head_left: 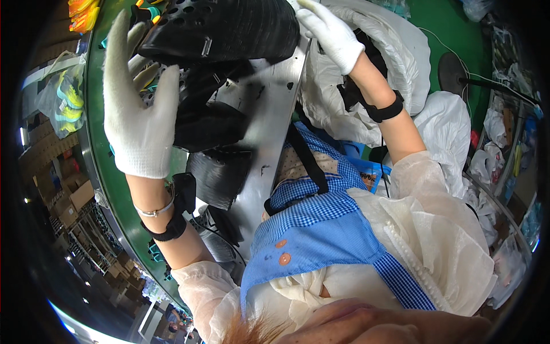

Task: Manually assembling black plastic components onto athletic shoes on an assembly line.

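My left hand [137, 114], in a white knit glove, is raised with its fingers spread at the left side of the metal table [272, 94]. Between my hands is a large black moulded piece [229, 34] with round holes, like a rubber clog; the frame does not show what supports it. My right hand [332, 37], also gloved in white, stretches out its fingers by the right end of that piece, and whether they touch it is unclear. Below lie more black clog-like pieces [209, 123], one with a ribbed surface [220, 178], partly blurred.
A white sack [401, 46] with dark things inside stands open right of the table. Beyond the table's left side runs a green surface [97, 114]. A bag of yellow items [69, 103] hangs farther left. A dark round-ended stand [452, 71] is at the right.
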Action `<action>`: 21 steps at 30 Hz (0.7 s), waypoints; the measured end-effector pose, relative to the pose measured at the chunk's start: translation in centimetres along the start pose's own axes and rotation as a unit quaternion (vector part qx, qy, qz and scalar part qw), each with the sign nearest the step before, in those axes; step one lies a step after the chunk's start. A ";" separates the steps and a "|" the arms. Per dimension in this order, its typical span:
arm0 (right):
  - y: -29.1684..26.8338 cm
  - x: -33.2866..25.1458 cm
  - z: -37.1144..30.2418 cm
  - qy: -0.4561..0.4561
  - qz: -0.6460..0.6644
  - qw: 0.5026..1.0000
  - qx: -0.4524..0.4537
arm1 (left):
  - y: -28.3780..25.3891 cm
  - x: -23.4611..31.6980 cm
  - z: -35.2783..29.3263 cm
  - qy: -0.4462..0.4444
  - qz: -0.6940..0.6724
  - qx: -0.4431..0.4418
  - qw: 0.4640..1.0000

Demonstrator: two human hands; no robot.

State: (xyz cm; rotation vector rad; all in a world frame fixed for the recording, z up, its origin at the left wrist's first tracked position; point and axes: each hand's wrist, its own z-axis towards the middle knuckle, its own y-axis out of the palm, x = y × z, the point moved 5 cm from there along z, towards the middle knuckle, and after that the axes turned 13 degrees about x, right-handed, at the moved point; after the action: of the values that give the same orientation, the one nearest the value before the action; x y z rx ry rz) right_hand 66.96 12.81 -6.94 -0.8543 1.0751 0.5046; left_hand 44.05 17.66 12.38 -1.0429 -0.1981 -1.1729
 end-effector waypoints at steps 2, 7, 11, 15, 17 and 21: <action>-0.9 1.0 0.1 0.016 0.036 0.999 0.015 | -0.3 -0.1 -0.3 -0.019 0.016 -0.006 1.000; -2.9 1.6 -1.1 0.031 0.024 0.999 0.016 | -1.1 -0.6 -1.5 -0.032 0.032 -0.059 0.997; -1.8 -0.9 -1.1 -0.025 -0.111 0.993 0.007 | 0.3 0.1 -1.2 0.015 0.071 -0.069 0.995; -1.5 0.0 -0.5 -0.025 -0.104 0.994 0.035 | 1.0 1.0 -1.0 -0.051 0.023 -0.080 0.995; -1.6 0.3 -0.5 -0.030 -0.107 0.993 0.038 | 0.1 0.8 -0.8 0.008 0.077 -0.058 0.995; -3.6 2.9 -1.2 -0.027 -0.091 0.993 0.069 | -1.4 1.4 -1.9 0.003 0.105 -0.037 0.994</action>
State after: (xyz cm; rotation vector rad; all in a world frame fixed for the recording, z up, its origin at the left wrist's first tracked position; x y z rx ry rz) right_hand 70.14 9.58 -8.59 -0.8034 0.9610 0.2963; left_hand 42.78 15.27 13.00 -1.0980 -0.0386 -0.9990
